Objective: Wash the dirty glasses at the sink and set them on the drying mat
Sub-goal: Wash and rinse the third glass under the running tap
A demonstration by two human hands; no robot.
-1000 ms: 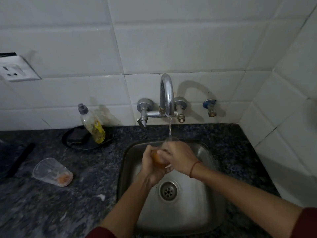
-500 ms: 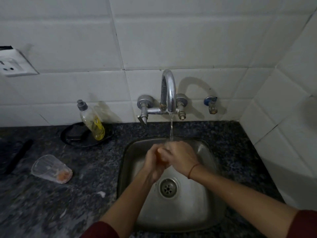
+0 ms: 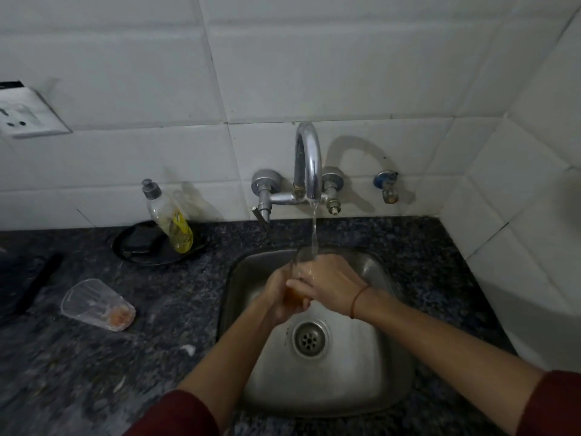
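Two grips curled round glass (image 3: 294,298) under tap stream (image 3: 313,229): left hand (image 3: 276,302) low, right hand (image 3: 328,283) above

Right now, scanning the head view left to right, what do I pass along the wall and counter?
Socket → tipped glass → soap bottle → tap → valve.

Left hand (image 3: 278,298), right hand (image 3: 328,283) grip glass (image 3: 295,296) under tap (image 3: 308,158).

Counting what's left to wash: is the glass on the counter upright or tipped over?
Tipped over: the glass lies on its side on the counter, orange residue at its base.
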